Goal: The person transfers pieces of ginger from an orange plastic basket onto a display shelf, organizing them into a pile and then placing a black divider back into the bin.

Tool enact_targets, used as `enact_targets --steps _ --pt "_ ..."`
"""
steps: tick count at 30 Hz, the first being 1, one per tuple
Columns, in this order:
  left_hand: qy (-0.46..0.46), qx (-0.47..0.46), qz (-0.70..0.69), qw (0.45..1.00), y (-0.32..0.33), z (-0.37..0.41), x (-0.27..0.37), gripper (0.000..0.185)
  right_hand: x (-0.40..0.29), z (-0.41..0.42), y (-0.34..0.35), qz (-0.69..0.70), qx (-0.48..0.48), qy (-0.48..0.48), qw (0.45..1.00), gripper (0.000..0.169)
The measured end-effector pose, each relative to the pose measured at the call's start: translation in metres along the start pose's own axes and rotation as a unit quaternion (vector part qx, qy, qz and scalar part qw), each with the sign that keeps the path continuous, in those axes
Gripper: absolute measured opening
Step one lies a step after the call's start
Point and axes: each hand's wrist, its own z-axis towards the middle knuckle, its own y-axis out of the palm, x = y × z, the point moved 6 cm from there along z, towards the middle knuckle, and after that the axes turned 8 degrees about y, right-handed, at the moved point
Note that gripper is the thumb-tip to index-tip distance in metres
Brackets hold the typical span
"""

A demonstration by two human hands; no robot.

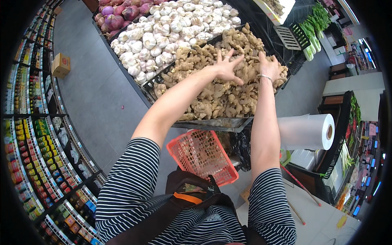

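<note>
Both hands reach onto a heap of ginger roots [211,95] in a black crate. My left hand [228,68], with a ring on one finger, is spread over the middle of the heap and holds nothing. At the heap's right side is my right hand [269,68], a bracelet at its wrist; its fingers point down against the ginger, and whether they grip a root cannot be told. White garlic bulbs [162,33] lie in the compartment beyond, to the left of the ginger. Red onions [116,22] fill the far left end.
An empty red plastic basket [203,156] is below the stand's near edge. A roll of clear plastic bags [303,131] stands right of my right forearm. Grocery shelves [39,122] line the left side, near a cardboard box [61,65]. Leafy greens [310,39] lie at upper right.
</note>
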Motion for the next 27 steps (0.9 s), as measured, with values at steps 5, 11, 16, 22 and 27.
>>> enact_targets --steps 5,11,16,22,27 --pt "0.048 0.077 -0.172 0.981 -0.009 -0.010 -0.012 0.086 -0.016 0.025 0.027 0.061 0.007 -0.018 0.998 0.107" --pt "-0.117 0.174 -0.004 0.978 -0.059 -0.053 -0.051 0.056 -0.030 0.026 0.060 0.063 -0.019 -0.229 0.971 0.085" --pt "-0.222 0.209 0.143 0.942 -0.070 -0.087 -0.099 0.076 -0.032 0.029 0.035 -0.056 -0.076 -0.016 0.995 0.066" --pt "-0.161 0.273 0.147 0.937 -0.067 -0.064 -0.104 0.076 -0.030 0.033 0.002 -0.039 0.024 0.121 0.992 0.072" --pt "-0.204 0.254 0.133 0.936 -0.056 -0.039 -0.111 0.079 -0.033 0.015 0.010 -0.145 0.073 0.021 0.986 0.093"
